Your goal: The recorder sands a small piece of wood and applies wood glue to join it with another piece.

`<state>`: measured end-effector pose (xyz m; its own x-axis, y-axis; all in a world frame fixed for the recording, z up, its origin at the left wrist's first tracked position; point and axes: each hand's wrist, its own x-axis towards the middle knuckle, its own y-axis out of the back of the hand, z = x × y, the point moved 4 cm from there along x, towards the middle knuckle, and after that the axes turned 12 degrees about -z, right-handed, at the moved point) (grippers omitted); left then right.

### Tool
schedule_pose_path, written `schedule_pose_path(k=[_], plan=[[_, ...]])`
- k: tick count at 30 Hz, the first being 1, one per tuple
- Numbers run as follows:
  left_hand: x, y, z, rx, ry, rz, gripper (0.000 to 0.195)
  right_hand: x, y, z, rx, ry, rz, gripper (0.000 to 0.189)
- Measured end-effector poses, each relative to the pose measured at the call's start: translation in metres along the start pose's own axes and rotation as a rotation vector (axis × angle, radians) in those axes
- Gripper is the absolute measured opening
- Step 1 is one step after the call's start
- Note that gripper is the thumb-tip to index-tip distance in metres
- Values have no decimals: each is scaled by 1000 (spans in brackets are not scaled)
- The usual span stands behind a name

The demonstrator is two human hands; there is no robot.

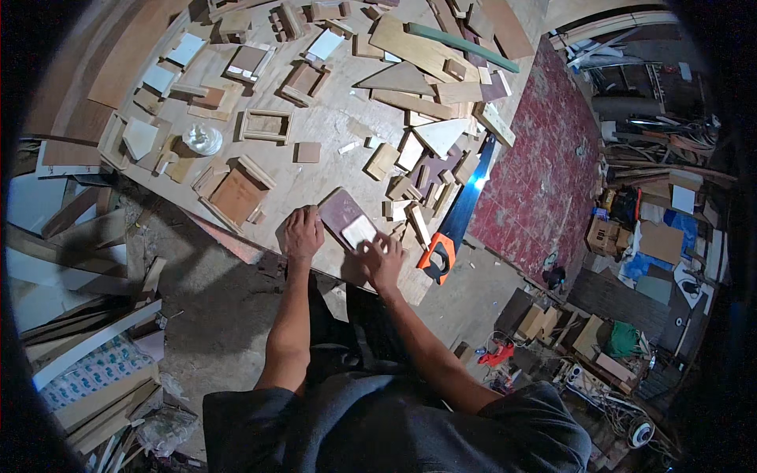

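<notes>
A flat purple-brown board point(338, 208) lies at the table edge before me. On its near end sits a small pale wooden block point(358, 231) with rounded corners. The fingertips of my right hand point(383, 258) are at the near edge of this block, thumb and fingers around its corner. My left hand point(303, 233) rests on the table beside the board's left edge, fingers bent and close together; whether its thumb presses the board is hard to see. A handsaw point(464, 207) with an orange and black handle lies to the right, its handle over the table edge.
Wooden offcuts point(426, 171) crowd the plywood table point(331, 171) on the right. Small open wooden boxes point(239, 192) stand left and far. A clear plastic-like container point(202, 139) stands among them. Timber scraps point(89, 260) pile up on the floor at left.
</notes>
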<state>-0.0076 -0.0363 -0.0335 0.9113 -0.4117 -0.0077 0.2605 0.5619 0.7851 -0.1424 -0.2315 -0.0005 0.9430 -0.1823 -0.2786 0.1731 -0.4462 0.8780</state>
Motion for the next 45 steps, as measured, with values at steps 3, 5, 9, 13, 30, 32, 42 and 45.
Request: schedule_pose_path(k=[3, 5, 9, 13, 30, 32, 42, 45], plan=[[1, 0, 3, -3, -8, 10, 28, 57, 19, -42, -13, 122, 95, 36], [-5, -4, -1, 7, 6, 2, 27, 63, 24, -52, -19, 122, 63, 37], [-6, -7, -7, 16, 8, 19, 26, 24, 2, -17, -14, 100, 65, 39], [2, 1, 1, 21, -25, 43, 26, 11, -7, -5, -25, 37, 32, 49], [1, -3, 0, 34, 47, -50, 26, 62, 14, -46, -27, 114, 118, 37], [-2, -3, 0, 48, 27, -7, 26, 58, 15, -45, -96, 95, 36, 48], [2, 1, 4, 64, 44, -28, 25, 71, 15, -37, -15, 128, 56, 42], [1, -4, 2, 57, 11, 19, 22, 61, 14, -35, -35, 108, 53, 43]])
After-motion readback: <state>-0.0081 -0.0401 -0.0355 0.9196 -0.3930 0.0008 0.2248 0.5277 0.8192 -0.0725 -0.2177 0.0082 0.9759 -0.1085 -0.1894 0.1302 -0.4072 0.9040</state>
